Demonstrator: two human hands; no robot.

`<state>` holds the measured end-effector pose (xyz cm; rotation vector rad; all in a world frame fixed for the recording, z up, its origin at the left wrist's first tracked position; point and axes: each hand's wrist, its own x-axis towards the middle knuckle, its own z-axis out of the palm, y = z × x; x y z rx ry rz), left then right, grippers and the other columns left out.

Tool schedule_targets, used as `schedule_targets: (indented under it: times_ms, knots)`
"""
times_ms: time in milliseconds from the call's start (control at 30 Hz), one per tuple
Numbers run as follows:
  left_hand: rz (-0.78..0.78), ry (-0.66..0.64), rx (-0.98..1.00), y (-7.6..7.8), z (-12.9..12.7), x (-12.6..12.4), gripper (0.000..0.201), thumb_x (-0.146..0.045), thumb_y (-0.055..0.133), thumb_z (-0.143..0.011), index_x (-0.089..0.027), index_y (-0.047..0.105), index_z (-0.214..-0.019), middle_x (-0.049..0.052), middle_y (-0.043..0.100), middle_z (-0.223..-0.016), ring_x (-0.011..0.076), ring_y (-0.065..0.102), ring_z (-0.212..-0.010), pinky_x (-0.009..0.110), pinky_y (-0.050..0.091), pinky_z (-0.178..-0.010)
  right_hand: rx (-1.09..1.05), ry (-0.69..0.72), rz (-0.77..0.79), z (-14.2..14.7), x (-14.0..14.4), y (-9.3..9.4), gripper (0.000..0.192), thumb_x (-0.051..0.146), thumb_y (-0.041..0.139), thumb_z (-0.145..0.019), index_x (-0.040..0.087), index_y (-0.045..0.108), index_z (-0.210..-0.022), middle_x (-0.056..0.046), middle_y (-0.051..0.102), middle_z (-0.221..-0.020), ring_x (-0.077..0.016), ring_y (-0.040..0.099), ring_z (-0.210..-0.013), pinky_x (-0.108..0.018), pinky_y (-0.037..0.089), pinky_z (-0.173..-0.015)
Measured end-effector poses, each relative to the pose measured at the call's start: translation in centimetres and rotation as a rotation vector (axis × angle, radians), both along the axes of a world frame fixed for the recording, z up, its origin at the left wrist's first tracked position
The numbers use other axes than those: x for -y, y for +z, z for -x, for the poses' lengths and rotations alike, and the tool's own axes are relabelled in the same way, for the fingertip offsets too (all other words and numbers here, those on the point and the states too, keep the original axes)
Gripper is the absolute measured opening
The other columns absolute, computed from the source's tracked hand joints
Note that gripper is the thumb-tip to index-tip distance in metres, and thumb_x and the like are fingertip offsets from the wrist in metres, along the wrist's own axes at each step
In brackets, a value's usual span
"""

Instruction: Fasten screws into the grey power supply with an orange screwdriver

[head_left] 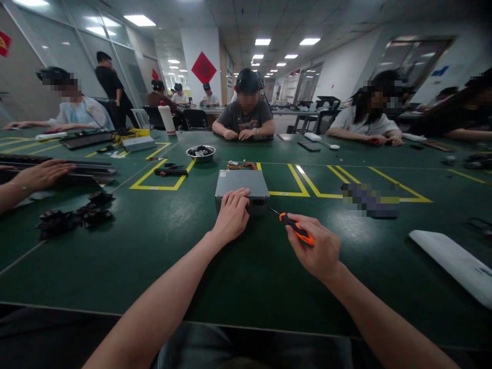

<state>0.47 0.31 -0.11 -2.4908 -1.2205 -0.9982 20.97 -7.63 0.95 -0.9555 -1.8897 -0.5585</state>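
Observation:
A grey metal computer power supply unit point(243, 183) lies on the green table in front of me, with a bundle of coloured wires point(241, 165) behind it. My left hand point(231, 215) grips its near edge, fingers over the top and front face. In my right hand point(317, 246) is an orange and black screwdriver point(295, 227), fingers wrapped round the handle. Its thin metal tip points left toward the unit's lower right front corner. From here I cannot tell whether the tip touches the unit.
Behind the unit to the left stands a metal bowl point(200, 153) of small dark parts, near a black and red tool point(171, 172). Black parts point(77, 212) lie left, beside a co-worker's hand point(42, 174). A white packet point(453, 261) lies right. Several people sit around the table.

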Motion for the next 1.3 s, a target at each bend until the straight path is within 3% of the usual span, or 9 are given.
schedule_targets:
  times_ms: [467,700,800,967,1100,1300]
  knots:
    - [0.0,-0.013,-0.007,0.2,0.1,0.1,0.016,-0.011,0.04,-0.08,-0.019,0.047,-0.091,0.008,0.047,-0.127,0.0204,0.037,-0.123,0.042,0.028,-0.103,0.024,-0.052,0.001,0.1,-0.3,-0.1,0.026,0.017,0.058,-0.077,0.02,0.044,-0.099,-0.007,0.067,-0.099,-0.0148,0.064,-0.085,-0.025,0.05,-0.068]
    - [0.002,-0.005,-0.009,0.0,0.1,0.0,0.016,-0.011,0.041,-0.08,-0.019,0.048,-0.092,0.008,0.047,-0.128,0.0197,0.037,-0.124,0.041,0.027,-0.104,0.206,-0.053,-0.07,0.6,0.1,0.0,0.024,0.015,0.059,-0.076,0.019,0.047,-0.097,-0.009,0.064,-0.103,-0.0144,0.062,-0.087,-0.025,0.049,-0.071]
    - [-0.008,-0.002,-0.006,-0.1,0.1,-0.1,0.016,-0.011,0.042,-0.079,-0.019,0.048,-0.091,0.007,0.047,-0.128,0.0192,0.036,-0.124,0.04,0.027,-0.104,0.284,-0.054,-0.063,1.4,0.7,0.0,0.02,0.016,0.058,-0.076,0.019,0.049,-0.094,-0.01,0.062,-0.104,-0.0166,0.06,-0.093,-0.026,0.048,-0.073]
    - [-0.023,-0.008,-0.009,-0.1,0.1,-0.1,0.016,-0.011,0.041,-0.08,-0.019,0.048,-0.092,0.007,0.047,-0.128,0.0191,0.036,-0.124,0.04,0.027,-0.104,0.24,-0.033,-0.028,2.6,1.3,0.2,0.026,0.019,0.055,-0.075,0.016,0.048,-0.1,-0.016,0.056,-0.106,-0.0237,0.054,-0.099,-0.036,0.049,-0.074]
    - [-0.015,-0.008,-0.012,0.0,0.1,0.0,0.015,-0.011,0.041,-0.08,-0.019,0.048,-0.091,0.007,0.047,-0.128,0.0196,0.036,-0.124,0.04,0.026,-0.104,0.267,-0.049,-0.07,2.7,1.5,0.3,0.026,0.015,0.055,-0.075,0.017,0.051,-0.101,-0.011,0.058,-0.095,-0.0207,0.055,-0.09,-0.034,0.047,-0.072]
    - [-0.006,-0.004,-0.022,0.2,0.1,0.1,0.015,-0.011,0.042,-0.08,-0.019,0.048,-0.091,0.008,0.047,-0.128,0.0202,0.036,-0.124,0.041,0.026,-0.104,0.315,-0.13,-0.067,2.2,1.7,0.9,0.018,0.026,0.06,-0.076,0.016,0.055,-0.09,-0.006,0.061,-0.078,-0.0164,0.055,-0.072,-0.028,0.042,-0.067]
